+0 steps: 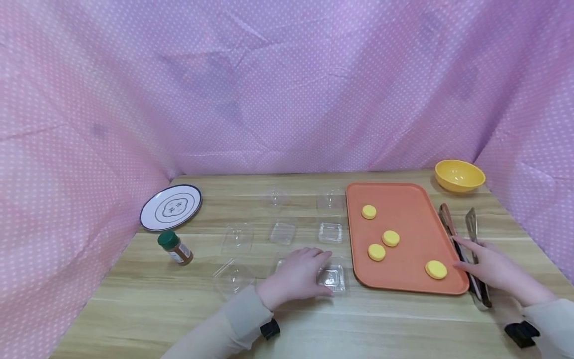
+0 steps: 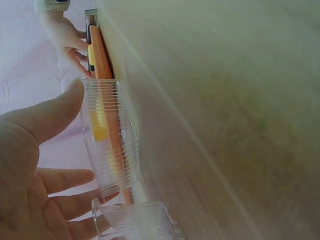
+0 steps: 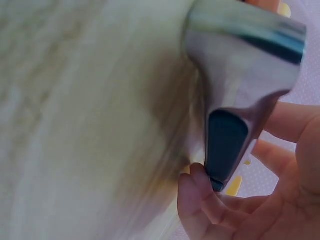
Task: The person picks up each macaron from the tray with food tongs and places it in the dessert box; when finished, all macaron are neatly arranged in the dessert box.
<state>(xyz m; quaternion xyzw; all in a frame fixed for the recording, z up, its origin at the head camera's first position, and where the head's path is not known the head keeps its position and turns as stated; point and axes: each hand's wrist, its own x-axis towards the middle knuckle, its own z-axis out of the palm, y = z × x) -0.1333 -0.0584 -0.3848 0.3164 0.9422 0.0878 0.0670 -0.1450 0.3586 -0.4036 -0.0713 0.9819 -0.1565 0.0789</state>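
Note:
My left hand [image 1: 296,276] bends over a clear plastic box [image 1: 332,277]. In the left wrist view its thumb [image 2: 70,97] meets one corner of the box's ribbed wall and a finger reaches the opposite corner, so the hand holds it across. Another clear piece [image 2: 145,222] lies beside it, mostly behind the hand in the head view. At the right, my right hand [image 1: 493,267] grips metal tongs [image 1: 479,289] with dark handle pads, lying along the tray's right side. In the right wrist view the thumb passes behind the tongs and curled fingertips touch the handle end.
An orange tray [image 1: 414,209] bears several yellow round pieces [image 1: 391,238]. A yellow bowl [image 1: 459,175] stands at the back right. More clear boxes [image 1: 282,233] stand left of the tray. Farther left are a white plate [image 1: 157,214] and a green-capped jar [image 1: 176,248].

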